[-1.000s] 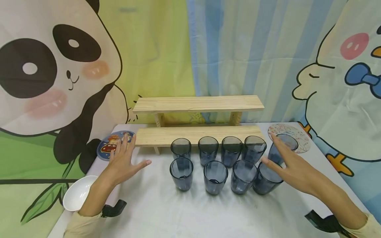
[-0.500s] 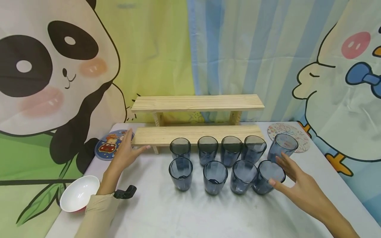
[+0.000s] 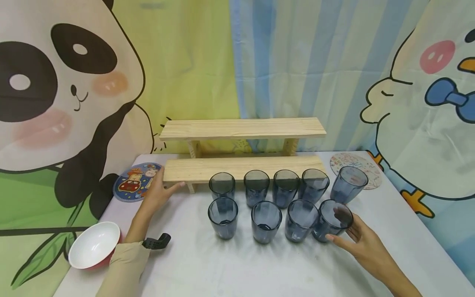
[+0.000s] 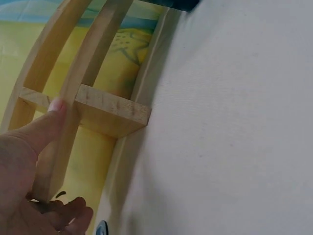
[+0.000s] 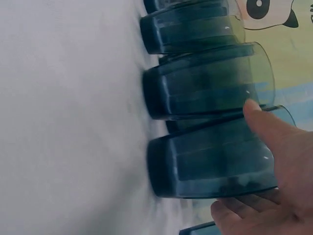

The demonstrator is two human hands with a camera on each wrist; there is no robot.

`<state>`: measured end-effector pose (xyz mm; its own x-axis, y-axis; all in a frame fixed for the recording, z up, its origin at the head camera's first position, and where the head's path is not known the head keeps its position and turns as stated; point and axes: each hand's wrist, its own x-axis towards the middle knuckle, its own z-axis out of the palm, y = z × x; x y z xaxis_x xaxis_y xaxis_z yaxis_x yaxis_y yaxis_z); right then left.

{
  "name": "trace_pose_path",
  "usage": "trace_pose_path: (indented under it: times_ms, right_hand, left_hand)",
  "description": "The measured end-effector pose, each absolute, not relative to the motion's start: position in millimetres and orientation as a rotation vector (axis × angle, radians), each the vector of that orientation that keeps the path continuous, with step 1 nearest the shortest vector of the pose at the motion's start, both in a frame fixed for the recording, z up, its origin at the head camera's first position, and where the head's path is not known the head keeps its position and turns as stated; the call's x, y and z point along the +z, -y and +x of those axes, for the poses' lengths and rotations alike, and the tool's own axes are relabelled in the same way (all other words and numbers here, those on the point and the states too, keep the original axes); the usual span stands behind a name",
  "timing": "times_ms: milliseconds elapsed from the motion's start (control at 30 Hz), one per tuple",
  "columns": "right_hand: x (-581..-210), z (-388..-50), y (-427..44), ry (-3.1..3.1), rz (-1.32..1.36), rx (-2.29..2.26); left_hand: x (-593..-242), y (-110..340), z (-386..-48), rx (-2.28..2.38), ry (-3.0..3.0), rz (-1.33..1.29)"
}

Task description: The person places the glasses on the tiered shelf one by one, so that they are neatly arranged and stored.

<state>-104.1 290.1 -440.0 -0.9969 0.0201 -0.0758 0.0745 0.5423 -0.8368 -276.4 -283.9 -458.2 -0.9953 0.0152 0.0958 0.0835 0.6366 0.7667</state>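
A two-tier wooden shelf [image 3: 241, 169] stands at the back of the table. My left hand [image 3: 156, 196] holds the left end of its lower board; in the left wrist view the thumb [image 4: 46, 125] lies on the board and the fingers bend around its end. Several blue-grey tinted drinking glasses stand upright in two rows before the shelf. Around the front-right glass [image 3: 332, 220] curls my right hand [image 3: 369, 251], with the thumb on the near side and the fingers on the right side. Another glass [image 3: 349, 185] stands just behind it, apart from the hand.
A white bowl [image 3: 94, 245] with a red outside sits at the table's left edge. One blue round coaster [image 3: 135, 181] lies left of the shelf, and a pale patterned one [image 3: 367, 173] lies at the right. Cartoon curtains hang behind the table.
My left hand has come from spread above the table to the shelf's left end. The right hand has moved down and inward onto the front-right glass. The glasses stay in place.
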Motion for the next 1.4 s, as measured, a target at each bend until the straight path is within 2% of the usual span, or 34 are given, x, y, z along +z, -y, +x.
trace_pose_path:
  times_ms: [500, 833, 1200, 1400]
  right_hand:
    - [-448, -104, -284, -2.823, -0.013, -1.57]
    - [-445, -103, -284, -2.862, 0.026, -1.543]
    - [-381, -110, -294, -3.022, 0.037, -1.39]
    - [-335, -137, -303, -3.13, -0.074, -1.353]
  left_hand:
    - [-462, 283, -275, -1.33, 2.72, -0.046]
    - [-463, 284, -274, -1.329, 2.709, -0.065]
    - [-463, 282, -273, -1.355, 2.702, -0.078]
    - [-463, 283, -274, -1.35, 2.716, -0.07]
